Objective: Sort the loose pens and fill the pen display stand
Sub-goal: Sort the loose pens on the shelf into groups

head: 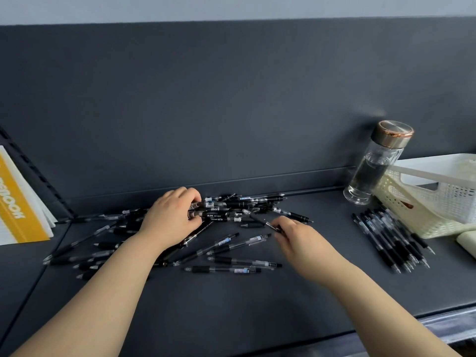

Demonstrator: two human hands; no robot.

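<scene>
Right hand [296, 239], fingers pinching one pen [260, 221], its axis running up-left into the pile [257, 202] | left hand [172, 217] clutches a bundle [210, 211] at pile's left edge | I judge sorted row [391, 240], right of pile, nearer right hand.

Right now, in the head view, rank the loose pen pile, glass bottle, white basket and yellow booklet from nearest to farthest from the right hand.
1. Loose pen pile: at the right hand's fingertips.
2. Glass bottle: back right.
3. White basket: far right.
4. Yellow booklet: far left.
</scene>
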